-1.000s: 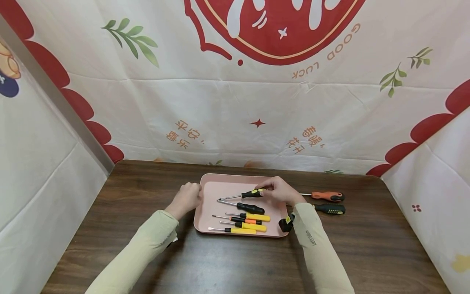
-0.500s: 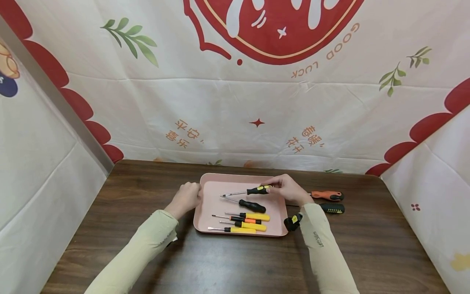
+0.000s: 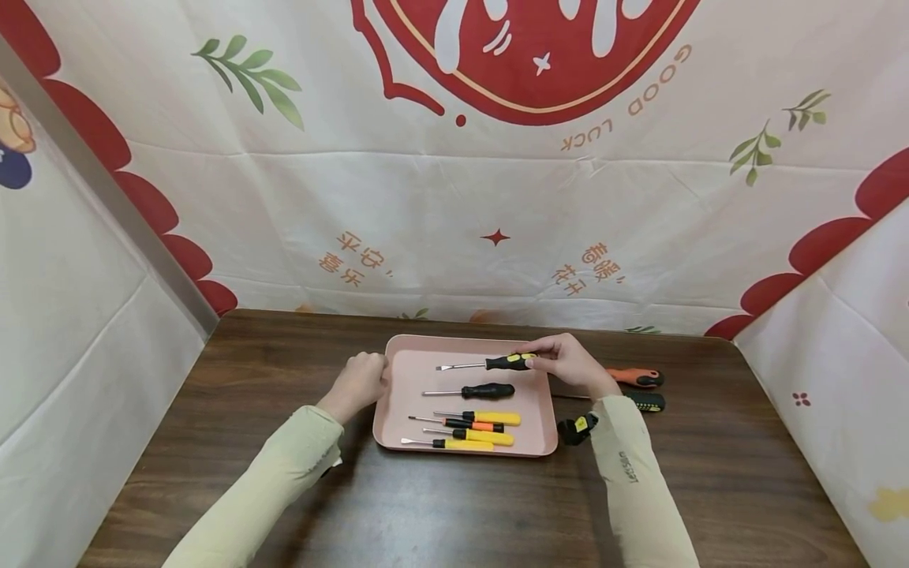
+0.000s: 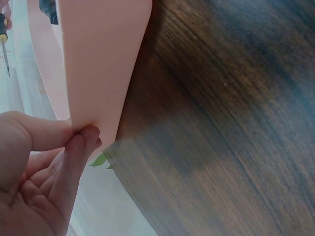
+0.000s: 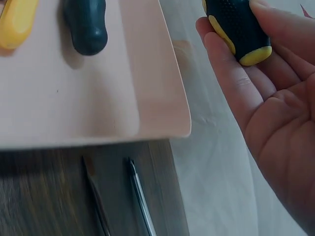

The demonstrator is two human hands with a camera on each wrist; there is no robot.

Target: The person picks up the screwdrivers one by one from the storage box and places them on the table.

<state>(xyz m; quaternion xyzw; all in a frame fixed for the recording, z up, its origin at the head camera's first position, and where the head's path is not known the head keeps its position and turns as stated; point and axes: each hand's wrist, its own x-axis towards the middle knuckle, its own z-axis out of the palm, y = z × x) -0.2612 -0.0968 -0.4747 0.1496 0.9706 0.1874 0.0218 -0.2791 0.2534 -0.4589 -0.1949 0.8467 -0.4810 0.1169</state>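
My right hand (image 3: 571, 364) pinches a black-and-yellow screwdriver (image 3: 510, 362) by its handle, over the far right part of a pink tray (image 3: 412, 355). The shaft points left. In the right wrist view the thumb and fingers hold the yellow-ended handle (image 5: 238, 32) beyond the tray's rim. My left hand (image 3: 362, 383) pinches the tray's left wall between thumb and fingers, as the left wrist view (image 4: 49, 167) shows. Inside the tray lie a black-handled screwdriver (image 3: 488, 391) and, nearer the front, several small yellow and orange-and-black screwdrivers (image 3: 490, 438), all with shafts to the left.
Right of the tray, an orange-handled screwdriver (image 3: 639, 377) and a green-black-handled one (image 3: 648, 402) lie on the dark wood table (image 3: 454, 513), partly behind my right hand. A black device (image 3: 578, 428) sits at my right wrist. A printed white cloth (image 3: 440, 197) rises behind the table.
My right hand has moved right and slightly back with the black-and-yellow screwdriver. The black-handled screwdriver in the tray has turned to lie level. My left hand stays on the tray's wall.
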